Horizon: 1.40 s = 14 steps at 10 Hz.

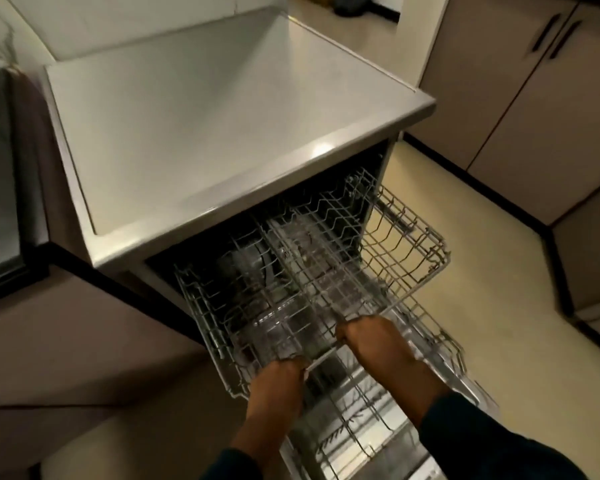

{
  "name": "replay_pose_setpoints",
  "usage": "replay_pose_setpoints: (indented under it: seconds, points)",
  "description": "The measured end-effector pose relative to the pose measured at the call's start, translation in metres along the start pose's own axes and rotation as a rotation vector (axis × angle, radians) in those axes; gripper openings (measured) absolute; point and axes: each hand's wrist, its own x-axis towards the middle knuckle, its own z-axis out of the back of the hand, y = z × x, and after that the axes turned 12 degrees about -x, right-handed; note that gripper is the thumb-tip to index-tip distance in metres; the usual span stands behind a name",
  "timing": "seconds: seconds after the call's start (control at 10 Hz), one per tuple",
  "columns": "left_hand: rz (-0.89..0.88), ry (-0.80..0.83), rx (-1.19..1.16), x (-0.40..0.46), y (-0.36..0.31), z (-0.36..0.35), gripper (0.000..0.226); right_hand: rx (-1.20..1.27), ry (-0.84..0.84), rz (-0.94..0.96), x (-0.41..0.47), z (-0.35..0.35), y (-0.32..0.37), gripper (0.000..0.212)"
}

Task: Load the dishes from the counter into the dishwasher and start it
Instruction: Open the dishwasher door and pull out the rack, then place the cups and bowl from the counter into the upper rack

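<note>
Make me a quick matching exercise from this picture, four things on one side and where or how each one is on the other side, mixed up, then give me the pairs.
Things:
1. grey wire upper rack
2. left hand
3. pale smooth countertop
4. grey wire lower rack

States:
A. bare top above the dishwasher opening
B. pulled out, with clear glassware inside
C. grips the upper rack's front bar, as the right hand does
D. sits over the lowered door, under the forearms

Pairs: 1-B, 2-C, 3-A, 4-D
</note>
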Motion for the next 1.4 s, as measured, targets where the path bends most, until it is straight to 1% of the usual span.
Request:
replay_pose_setpoints:
  seconds: [0.1,0.2,0.3,0.4,0.5,0.6,0.7,0.8,0.9,1.0,1.1,1.2,1.3,1.4]
  points:
    - [-0.014,0.104,-0.042,-0.022,-0.013,-0.023,0.028,0.015,0.102,-0.015,-0.031,-0.012,-0.006,0.026]
    - [0.002,0.229,-0.037,-0.037,-0.027,-0.044,0.032,0.072,0.164,-0.038,-0.048,-0.021,-0.011,0.026]
    - [0.035,0.323,-0.052,-0.06,-0.043,-0.066,0.032,0.103,0.288,-0.025,-0.068,-0.032,-0.015,0.027]
    - [0.077,0.449,-0.079,-0.077,-0.054,-0.087,0.032,0.119,0.403,-0.007,-0.087,-0.035,-0.017,0.023]
    - [0.125,0.497,-0.08,-0.093,-0.074,-0.085,0.035,0.039,0.445,0.043,-0.108,-0.033,-0.018,0.026]
    - [0.157,0.516,-0.139,-0.092,-0.078,-0.086,0.034,0.075,0.431,0.01,-0.109,-0.04,-0.022,0.026]
    - [0.128,0.525,-0.171,-0.087,-0.077,-0.07,0.034,0.093,0.419,0.01,-0.114,-0.038,-0.018,0.025]
    - [0.096,0.456,-0.088,-0.088,-0.073,-0.047,0.033,0.141,0.387,0.032,-0.119,-0.028,-0.009,0.02]
    - [0.015,0.319,-0.034,-0.091,-0.059,0.001,0.037,0.191,0.321,0.086,-0.115,0.016,0.002,0.02]
    - [-0.106,0.095,0.009,-0.09,-0.04,0.076,0.039,0.234,0.209,0.152,-0.098,0.082,0.013,0.026]
    - [-0.184,-0.197,-0.004,-0.097,-0.014,0.156,0.026,0.17,0.061,0.204,-0.07,0.154,0.036,0.028]
    - [-0.191,-0.437,-0.014,-0.109,0.011,0.229,0.019,0.1,-0.141,0.256,-0.04,0.223,0.072,0.028]
    - [-0.156,-0.599,-0.045,-0.128,0.042,0.285,0.02,0.071,-0.322,0.336,-0.021,0.286,0.12,0.029]
    - [-0.116,-0.711,-0.061,-0.149,0.087,0.326,0.022,0.038,-0.375,0.416,-0.002,0.332,0.175,0.035]
